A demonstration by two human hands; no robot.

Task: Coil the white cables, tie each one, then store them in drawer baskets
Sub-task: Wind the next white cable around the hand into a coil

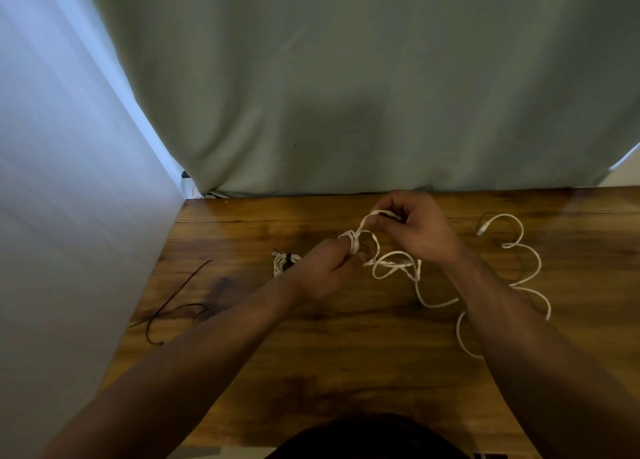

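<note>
While the black ties [173, 306] lie at the far left of the bench [311, 372] and a bundled white coil [284, 263] with a dark band sits just beside my left hand [325, 271], I judge the step in hand to be winding a second cable. That hand grips the small coil [356, 245] wrapped round its fingers; the right hand [415, 230] pinches the strand [369, 218] arching above it. I'd lay each turn flat beside its neighbour, equal in size, under light tension, and let the loose cable [519, 271] trailing rightward feed freely so its loops don't knot, plug end [482, 231] last.
</note>
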